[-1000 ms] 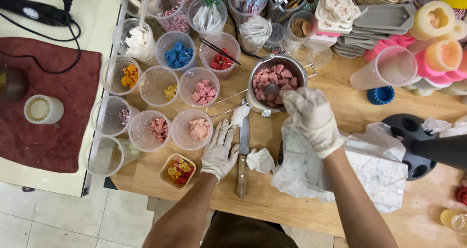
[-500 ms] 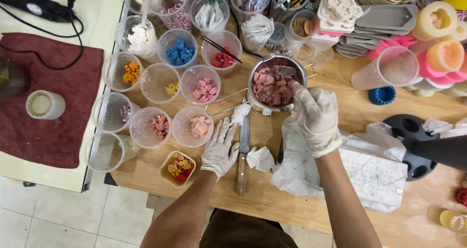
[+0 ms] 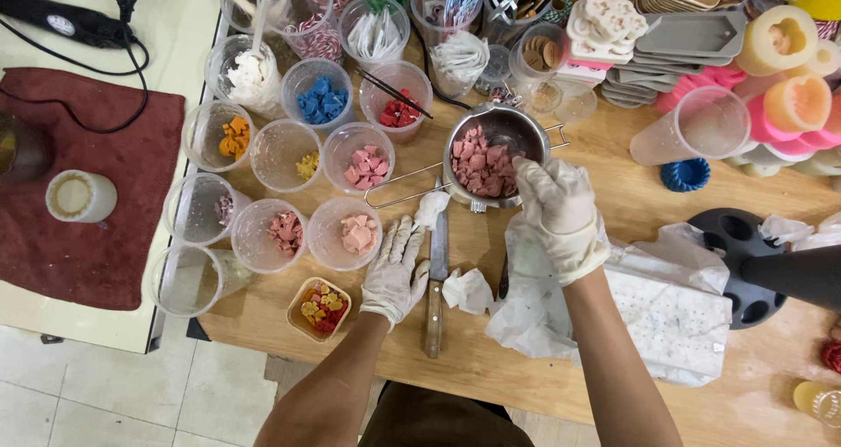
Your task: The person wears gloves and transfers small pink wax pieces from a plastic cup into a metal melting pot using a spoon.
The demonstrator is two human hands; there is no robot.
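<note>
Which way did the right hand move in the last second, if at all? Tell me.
No. The right hand stays at the near right rim of the metal pot, as before.

On the wooden tabletop [image 3: 613, 193] a round steel pot of pink wax chunks [image 3: 491, 159] stands at the middle, with the gloved right hand [image 3: 561, 215] on its near rim. Left of the pot, clear plastic cups holding coloured wax pieces [image 3: 307, 166] stand in rows. The gloved left hand [image 3: 396, 267] lies flat just before the nearest cups, beside a wooden-handled knife [image 3: 434, 276] that lies to its right, pointing toward the pot. A crumpled white paper sheet [image 3: 657, 315] lies under the right forearm. A small square tray of mixed wax bits [image 3: 320, 308] sits at the near edge, left of the left hand
</note>
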